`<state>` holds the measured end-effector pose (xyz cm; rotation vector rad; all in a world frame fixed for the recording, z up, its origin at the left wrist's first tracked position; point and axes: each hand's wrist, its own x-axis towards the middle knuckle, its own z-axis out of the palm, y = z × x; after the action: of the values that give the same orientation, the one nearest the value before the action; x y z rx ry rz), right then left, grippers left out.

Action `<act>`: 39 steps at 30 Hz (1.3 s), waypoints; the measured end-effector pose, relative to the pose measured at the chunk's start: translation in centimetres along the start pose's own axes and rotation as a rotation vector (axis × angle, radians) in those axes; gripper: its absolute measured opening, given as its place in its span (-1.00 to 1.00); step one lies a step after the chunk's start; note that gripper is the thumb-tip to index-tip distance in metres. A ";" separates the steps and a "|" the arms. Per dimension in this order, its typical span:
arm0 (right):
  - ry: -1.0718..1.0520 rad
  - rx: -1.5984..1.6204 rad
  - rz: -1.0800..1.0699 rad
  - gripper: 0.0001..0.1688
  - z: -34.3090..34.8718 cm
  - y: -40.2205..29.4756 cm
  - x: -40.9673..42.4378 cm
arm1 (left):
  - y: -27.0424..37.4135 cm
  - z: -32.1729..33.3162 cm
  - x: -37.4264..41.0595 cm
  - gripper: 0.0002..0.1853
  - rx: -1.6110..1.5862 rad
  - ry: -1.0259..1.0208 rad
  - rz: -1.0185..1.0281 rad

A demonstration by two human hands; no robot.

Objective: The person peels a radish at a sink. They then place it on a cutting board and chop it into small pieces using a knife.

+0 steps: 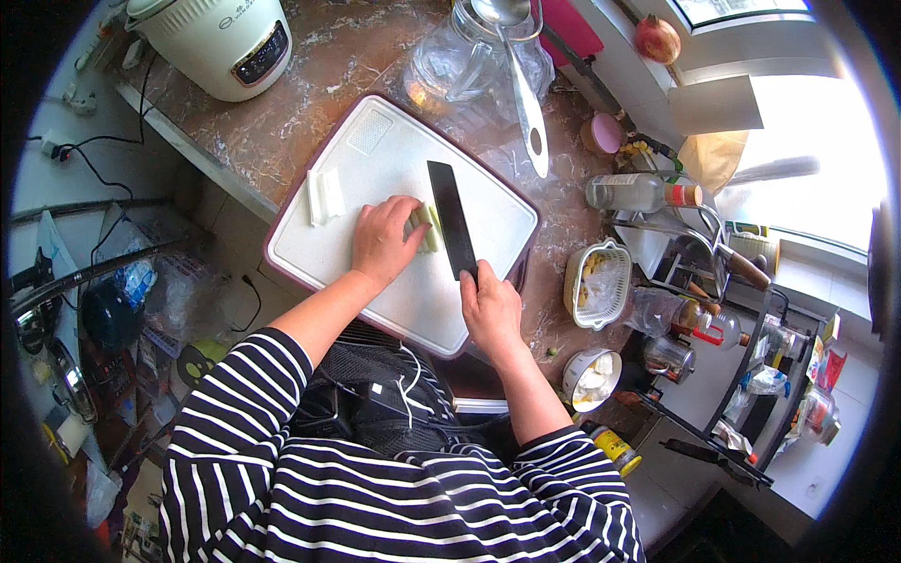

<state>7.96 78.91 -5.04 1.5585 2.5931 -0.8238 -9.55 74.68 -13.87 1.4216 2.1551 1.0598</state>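
Note:
My right hand [491,306] grips the handle of a dark-bladed kitchen knife [452,214], its blade pointing away from me over the cutting board [380,285]. Just left of the blade lie pale green vegetable pieces [429,229], possibly scallion or celery stalks. My left hand [387,236] presses on them with fingers and thumb, hiding part of them. More whitish stalk pieces [324,198] lie together near the board's left edge. The white board has a dark red rim and sits at the counter's edge in front of me.
A cream electric cooker [218,46] stands at the upper left. Behind the board are a glass jar [450,67] and a metal ladle [524,105]. To the right are a white basket [597,285], a bowl with white chunks [593,380] and a lying bottle [626,193].

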 end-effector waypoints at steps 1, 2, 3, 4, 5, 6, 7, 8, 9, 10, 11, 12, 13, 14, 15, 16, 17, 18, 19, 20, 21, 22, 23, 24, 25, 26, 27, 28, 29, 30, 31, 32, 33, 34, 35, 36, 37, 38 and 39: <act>-0.016 0.003 0.006 -0.77 0.0 0.0 -0.1 | -0.1 0.1 -0.1 -0.70 -0.006 0.020 0.007; -0.032 0.005 0.012 -0.78 0.0 0.1 -0.2 | -0.1 0.3 -0.2 -0.70 -0.011 0.029 0.001; -0.050 0.005 0.019 -0.79 0.0 0.1 -0.3 | -0.2 0.5 -0.2 -0.71 -0.016 0.039 -0.005; -0.044 0.008 0.005 -0.79 0.0 0.1 -0.3 | -0.3 0.6 -0.4 -0.71 -0.051 0.051 -0.021; -0.038 0.010 -0.007 -0.79 0.0 0.1 -0.3 | -0.5 0.7 -0.4 -0.72 -0.086 0.063 -0.036; -0.032 0.012 -0.019 -0.80 0.0 0.1 -0.3 | -0.7 0.8 -0.5 -0.73 -0.129 0.070 -0.056; -0.029 0.013 -0.033 -0.80 0.1 0.1 -0.3 | -0.8 0.9 -0.6 -0.74 -0.122 0.089 -0.024; -0.026 0.014 -0.047 -0.81 0.2 0.1 -0.2 | -1.0 0.9 -0.5 -0.75 -0.122 0.103 0.002; -0.024 0.015 -0.061 -0.81 0.3 0.1 -0.2 | -1.2 0.9 -0.5 -0.75 -0.123 0.118 0.027; -0.021 -0.008 -0.073 -0.82 0.5 0.1 -0.2 | -1.2 1.0 -0.6 -0.77 -0.104 0.134 0.046; -0.017 -0.031 -0.086 -0.82 0.7 0.0 -0.2 | -1.2 1.0 -0.5 -0.79 -0.085 0.151 0.065; -0.014 -0.054 -0.100 -0.82 0.9 0.0 -0.1 | -1.2 1.1 -0.5 -0.81 -0.066 0.166 0.080; -0.008 -0.080 -0.102 -0.82 1.0 0.0 -0.1 | -1.1 1.1 -0.5 -0.82 -0.060 0.170 0.082; -0.003 -0.104 -0.104 -0.82 1.2 -0.1 -0.1 | -1.0 1.1 -0.5 -0.84 -0.054 0.172 0.081; -0.006 -0.133 -0.096 -0.82 1.2 -0.2 0.0 | -0.9 1.0 -0.4 -0.85 -0.051 0.172 0.077; 0.003 -0.123 -0.114 -0.82 1.2 -0.2 0.0 | -0.8 1.0 -0.4 -0.85 -0.042 0.174 0.073; 0.003 -0.117 -0.122 -0.83 1.2 -0.3 0.0 | -0.7 1.0 -0.4 -0.86 -0.036 0.175 0.067; 0.004 -0.111 -0.128 -0.83 1.1 -0.4 0.0 | -0.7 1.0 -0.3 -0.86 -0.030 0.177 0.062; 0.020 -0.129 -0.134 -0.83 1.0 -0.4 0.0 | -0.6 1.0 -0.3 -0.86 -0.035 0.166 0.046; 0.034 -0.147 -0.137 -0.82 0.9 -0.4 -0.1 | -0.6 1.0 -0.3 -0.86 -0.040 0.154 0.029; 0.056 -0.164 -0.152 -0.82 0.8 -0.3 -0.1 | -0.6 1.0 -0.3 -0.86 -0.051 0.145 0.012; 0.046 -0.150 -0.144 -0.82 0.8 -0.3 -0.1 | -0.6 1.0 -0.3 -0.86 -0.033 0.152 0.018; 0.044 -0.135 -0.148 -0.82 0.8 -0.2 0.0 | -0.6 1.0 -0.3 -0.86 -0.022 0.162 0.025; 0.046 -0.117 -0.154 -0.82 0.9 0.0 0.1 | -0.6 1.1 -0.3 -0.86 -0.010 0.172 0.032; 0.035 -0.122 -0.145 -0.82 1.0 0.1 0.2 | -0.6 1.1 -0.3 -0.85 -0.015 0.167 0.036; 0.027 -0.124 -0.139 -0.82 1.1 0.2 0.2 | -0.6 1.1 -0.2 -0.85 -0.018 0.163 0.039; 0.017 -0.126 -0.133 -0.82 1.2 0.3 0.2 | -0.6 1.1 -0.2 -0.84 -0.021 0.158 0.041; 0.019 -0.137 -0.125 -0.83 1.3 0.4 0.2 | -0.6 1.0 -0.2 -0.84 -0.018 0.151 0.041; 0.021 -0.148 -0.117 -0.84 1.4 0.4 0.3 | -0.6 1.0 -0.2 -0.84 -0.016 0.144 0.041; 0.013 -0.163 -0.099 -0.85 1.4 0.5 0.3 | -0.6 1.0 -0.2 -0.83 -0.013 0.138 0.039; 0.015 -0.140 -0.100 -0.85 1.4 0.6 0.3 | -0.5 1.0 -0.2 -0.83 -0.013 0.144 0.033; 0.009 -0.122 -0.089 -0.85 1.4 0.7 0.3 | -0.5 1.0 -0.2 -0.82 -0.015 0.151 0.027; 0.004 -0.104 -0.079 -0.85 1.3 0.7 0.3 | -0.5 1.1 -0.2 -0.82 -0.016 0.159 0.023; -0.014 -0.085 -0.078 -0.85 1.3 0.7 0.3 | -0.4 1.1 -0.2 -0.81 -0.021 0.159 0.020; -0.032 -0.067 -0.076 -0.85 1.4 0.7 0.3 | -0.4 1.1 -0.2 -0.80 -0.027 0.160 0.018; -0.049 -0.048 -0.075 -0.84 1.5 0.7 0.3 | -0.4 1.1 -0.2 -0.79 -0.032 0.157 0.012; -0.052 -0.042 -0.066 -0.84 1.5 0.7 0.4 | -0.4 1.1 -0.1 -0.78 -0.027 0.163 0.025; -0.058 -0.036 -0.056 -0.84 1.6 0.6 0.3 | -0.4 1.1 -0.1 -0.77 -0.021 0.164 0.031; -0.063 -0.037 -0.049 -0.83 1.6 0.6 0.3 | -0.4 1.0 -0.1 -0.77 -0.017 0.162 0.036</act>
<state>7.94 78.68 -6.78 1.4405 2.5963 -0.8095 -9.07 74.88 -14.88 1.4155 2.2330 1.2423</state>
